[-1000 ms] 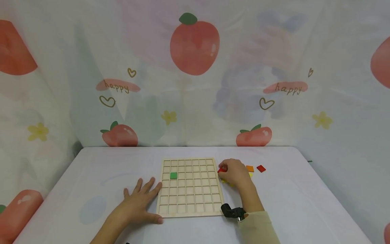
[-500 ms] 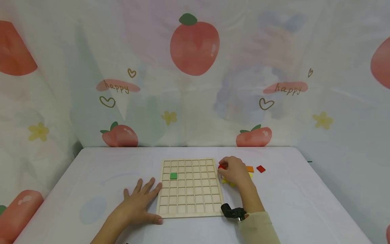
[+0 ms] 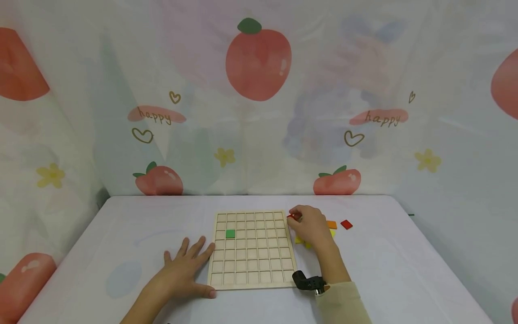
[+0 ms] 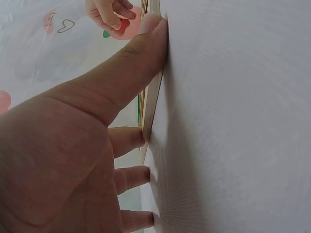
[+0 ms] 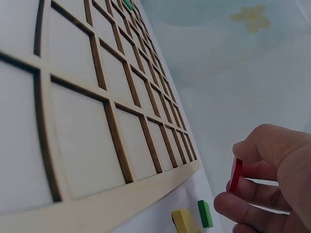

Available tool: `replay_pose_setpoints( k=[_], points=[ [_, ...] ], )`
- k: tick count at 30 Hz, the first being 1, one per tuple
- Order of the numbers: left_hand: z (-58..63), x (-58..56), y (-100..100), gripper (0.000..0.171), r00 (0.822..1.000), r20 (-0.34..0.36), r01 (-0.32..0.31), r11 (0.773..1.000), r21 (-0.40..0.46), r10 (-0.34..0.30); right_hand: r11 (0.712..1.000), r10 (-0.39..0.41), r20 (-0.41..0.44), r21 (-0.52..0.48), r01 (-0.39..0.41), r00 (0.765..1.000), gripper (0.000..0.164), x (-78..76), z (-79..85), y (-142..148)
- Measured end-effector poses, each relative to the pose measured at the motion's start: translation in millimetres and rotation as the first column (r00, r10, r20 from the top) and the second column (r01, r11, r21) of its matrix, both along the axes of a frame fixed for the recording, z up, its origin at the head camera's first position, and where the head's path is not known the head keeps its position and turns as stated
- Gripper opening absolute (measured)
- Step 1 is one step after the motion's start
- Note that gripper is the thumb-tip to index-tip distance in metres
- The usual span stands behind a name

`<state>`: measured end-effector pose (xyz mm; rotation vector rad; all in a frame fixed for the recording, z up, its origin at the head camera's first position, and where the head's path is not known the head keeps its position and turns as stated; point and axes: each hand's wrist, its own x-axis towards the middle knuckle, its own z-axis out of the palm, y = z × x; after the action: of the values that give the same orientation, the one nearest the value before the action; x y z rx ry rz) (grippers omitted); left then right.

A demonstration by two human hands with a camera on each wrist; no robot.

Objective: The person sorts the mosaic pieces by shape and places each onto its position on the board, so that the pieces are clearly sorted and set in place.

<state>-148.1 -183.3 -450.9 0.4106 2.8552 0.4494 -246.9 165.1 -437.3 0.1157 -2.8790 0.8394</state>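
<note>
A wooden grid board (image 3: 252, 254) lies on the table, with one green square tile (image 3: 230, 234) in a cell of its upper left part. Spread out flat, my left hand (image 3: 187, 269) touches the board's left edge with thumb and forefinger; the left wrist view shows the thumb along the rim. At the board's upper right side my right hand (image 3: 311, 225) pinches a red tile (image 5: 236, 175) between thumb and fingers, held up on edge. Beneath that hand lie yellow tiles (image 3: 299, 240), partly hidden, and a green tile (image 5: 205, 214) shows in the right wrist view.
Right of my right hand lie an orange tile (image 3: 332, 224) and another red tile (image 3: 346, 224). A black wrist camera mount (image 3: 308, 281) sits near the board's lower right corner. A printed cloth backdrop (image 3: 259, 135) stands behind the table's far edge.
My right hand has shifted slightly up and to the left with the red tile, away from the yellow tiles. The left hand and board have stayed in place.
</note>
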Motion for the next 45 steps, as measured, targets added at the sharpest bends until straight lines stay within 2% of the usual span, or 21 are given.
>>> replay_pose_setpoints(
  k=[11, 20, 29, 39, 45],
  points=[
    [3.5, 1.5, 0, 0.119, 1.000, 0.003, 0.002, 1.000, 0.008, -0.002, 1.000, -0.003, -0.035, -0.010, 0.003, 0.999, 0.028, 2.7, 7.8, -6],
    [6.6, 2.0, 1, 0.119, 1.000, -0.001, 0.005, 1.000, 0.005, -0.005, 0.997, 0.074, -0.094, -0.011, -0.076, 0.993, 0.026, 2.2, 9.9, -9],
    [5.4, 2.1, 1, 0.118, 1.000, 0.009, -0.003, 1.000, 0.008, 0.003, 0.993, 0.113, -0.100, -0.022, -0.116, 0.989, 0.025, 6.7, 15.2, -16],
    [3.3, 0.6, 0, 0.118, 1.000, -0.004, -0.001, 1.000, 0.018, 0.001, 0.994, 0.112, -0.084, 0.014, -0.111, 0.990, 0.025, 9.1, 18.4, -29],
    [2.7, 0.4, 1, 0.118, 1.000, 0.003, -0.003, 1.000, 0.017, 0.003, 0.990, 0.144, -0.095, 0.021, -0.143, 0.985, 0.025, 12.2, 19.9, -38]
  ],
)
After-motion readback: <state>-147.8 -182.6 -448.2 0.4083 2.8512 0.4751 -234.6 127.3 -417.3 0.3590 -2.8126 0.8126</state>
